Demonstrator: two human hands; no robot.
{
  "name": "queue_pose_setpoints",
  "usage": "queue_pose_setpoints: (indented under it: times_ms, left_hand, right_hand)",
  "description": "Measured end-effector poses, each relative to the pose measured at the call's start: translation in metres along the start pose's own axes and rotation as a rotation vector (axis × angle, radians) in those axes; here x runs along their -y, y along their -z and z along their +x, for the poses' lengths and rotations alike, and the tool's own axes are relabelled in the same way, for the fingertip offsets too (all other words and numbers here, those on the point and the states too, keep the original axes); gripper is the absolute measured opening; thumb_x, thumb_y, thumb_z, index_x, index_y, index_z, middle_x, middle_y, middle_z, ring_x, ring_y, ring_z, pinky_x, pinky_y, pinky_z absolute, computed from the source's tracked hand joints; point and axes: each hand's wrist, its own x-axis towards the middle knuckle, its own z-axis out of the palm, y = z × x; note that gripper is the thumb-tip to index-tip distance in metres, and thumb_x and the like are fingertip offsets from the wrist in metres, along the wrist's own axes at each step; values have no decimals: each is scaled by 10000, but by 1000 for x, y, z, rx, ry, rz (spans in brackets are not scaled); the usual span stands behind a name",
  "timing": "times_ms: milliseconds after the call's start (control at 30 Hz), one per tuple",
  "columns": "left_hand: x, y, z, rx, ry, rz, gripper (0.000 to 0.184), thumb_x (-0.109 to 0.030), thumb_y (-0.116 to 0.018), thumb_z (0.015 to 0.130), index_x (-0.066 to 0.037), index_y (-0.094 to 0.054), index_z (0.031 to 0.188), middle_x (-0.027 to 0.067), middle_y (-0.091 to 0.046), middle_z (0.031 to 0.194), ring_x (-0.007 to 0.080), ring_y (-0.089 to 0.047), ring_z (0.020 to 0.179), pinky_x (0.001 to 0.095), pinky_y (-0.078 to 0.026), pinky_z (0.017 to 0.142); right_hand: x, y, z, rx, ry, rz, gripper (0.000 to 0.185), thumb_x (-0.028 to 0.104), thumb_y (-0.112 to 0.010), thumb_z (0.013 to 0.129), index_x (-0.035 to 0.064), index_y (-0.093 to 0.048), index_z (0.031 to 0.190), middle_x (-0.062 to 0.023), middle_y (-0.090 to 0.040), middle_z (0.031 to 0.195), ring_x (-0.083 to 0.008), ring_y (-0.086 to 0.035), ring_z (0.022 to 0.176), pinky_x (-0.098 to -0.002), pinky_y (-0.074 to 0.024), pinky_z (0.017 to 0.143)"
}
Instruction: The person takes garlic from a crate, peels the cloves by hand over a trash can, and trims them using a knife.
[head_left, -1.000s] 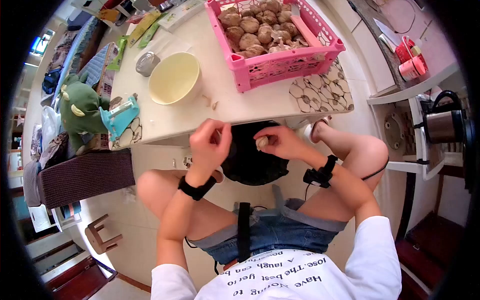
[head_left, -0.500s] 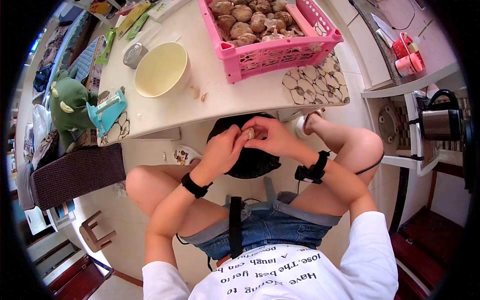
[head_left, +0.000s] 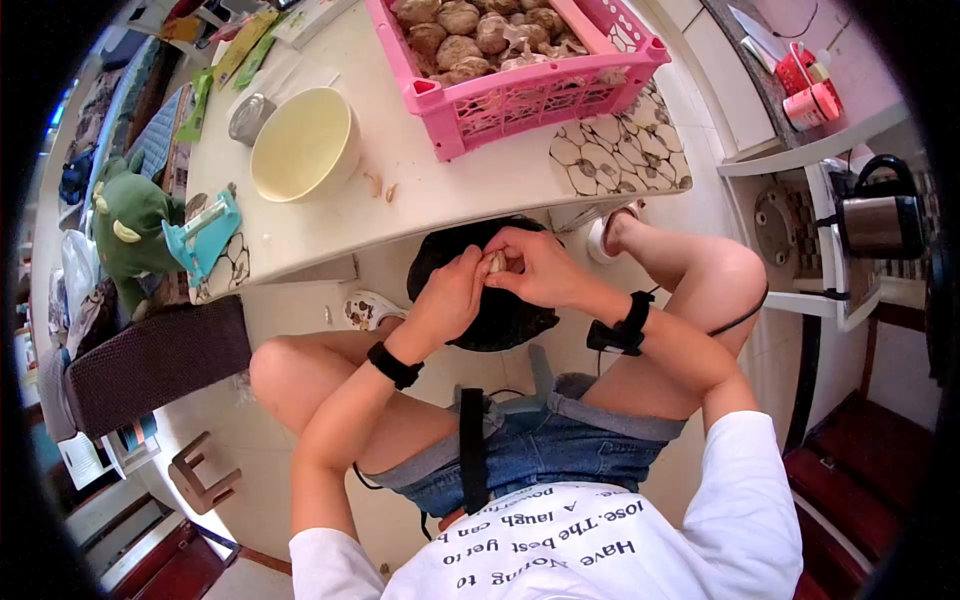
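Over a black-lined bin [head_left: 492, 328], between the knees, my two hands meet at the fingertips. A small pale garlic clove [head_left: 496, 262] is pinched there. My left hand [head_left: 452, 297] is closed on its left side, and my right hand [head_left: 538, 268] holds it from the right with thumb and fingers. The fingers cover part of the clove. On the table, a pink crate [head_left: 540, 108] holds several brownish garlic bulbs [head_left: 459, 50]. Left of the crate stands a pale yellow bowl [head_left: 305, 145], with a few small pieces of peel or clove [head_left: 389, 192] beside it.
A metal can [head_left: 252, 119] stands behind the bowl on the white table [head_left: 330, 235]. At the table's left corner are a turquoise holder [head_left: 205, 240] and a green plush toy [head_left: 135, 225]. An electric kettle [head_left: 880, 222] sits on the right-hand shelf.
My fingers have shifted slightly around the clove, which is still held between both hands. The view has moved a little, so the table and crate appear further up and left.
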Motion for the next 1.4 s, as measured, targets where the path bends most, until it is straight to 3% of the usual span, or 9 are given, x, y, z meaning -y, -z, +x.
queue_pose_setpoints:
  times_ms: [400,467,533,667,767,833,933,1167,1400]
  left_hand:
    - [4,1,0,104,72,-236,219,-184,-399,956,21,-426,882,254,-545,755,439,-532,748,434,-426,617]
    - [5,-3,-1,76,77,-263,245,-198,-394,959,24,-436,866,251,-548,746,434,-536,742,430,-426,614]
    - [7,-5,-1,17,31,-209,257,-202,-380,970,25,-467,887,218,-507,681,371,-501,604,389,-412,568]
    - [13,-10,-1,-19,33,-164,288,-213,-366,976,29,-472,862,205,-500,659,354,-485,584,395,-412,565]
    - [17,-14,0,-133,58,-265,280,-225,-367,980,7,-467,858,145,-489,608,269,-474,519,359,-394,497]
    - [14,-7,3,-3,360,-675,249,-232,-383,979,-30,-463,858,46,-452,587,144,-412,469,276,-345,429]
    - [10,3,4,110,456,-965,200,-213,-399,973,-55,-459,865,-16,-412,602,63,-355,468,208,-301,404]
    - [24,-1,1,165,466,-658,177,-173,-395,959,-45,-494,885,-8,-430,613,74,-369,479,217,-313,426]
    - [28,-10,7,113,414,-446,400,-356,-428,946,10,-552,842,91,-518,599,187,-525,567,321,-390,530]
  right_hand:
    - [-2,-7,-6,-13,50,-48,271,71,-689,747,-7,-539,959,-117,-650,804,-186,-636,733,-293,-497,650]
    - [-3,-11,-7,-111,171,-85,287,90,-700,717,-5,-520,920,-169,-612,712,-295,-622,657,-348,-469,586]
    - [-2,-11,-7,-94,150,-81,285,81,-700,714,-1,-517,917,-172,-610,716,-307,-621,664,-352,-469,586]
    - [1,-12,-6,-93,106,-60,292,55,-703,707,-6,-514,920,-169,-612,732,-300,-634,683,-339,-487,607]
    - [-6,-14,-1,-161,123,88,288,39,-694,720,-15,-522,945,-146,-626,780,-240,-645,717,-308,-502,647]
    - [-13,-12,5,-161,110,161,287,33,-690,726,-13,-530,960,-126,-628,814,-205,-638,739,-296,-503,666]
    - [-18,-9,5,-127,98,294,286,26,-683,735,-4,-545,983,-95,-629,873,-155,-625,776,-278,-503,690]
    - [-29,-7,-1,-142,47,274,316,35,-700,723,20,-575,1012,-73,-628,920,-138,-621,791,-272,-505,700]
    - [-27,-7,-1,-102,8,264,326,40,-710,715,8,-584,1015,-71,-635,912,-144,-631,782,-269,-509,686]
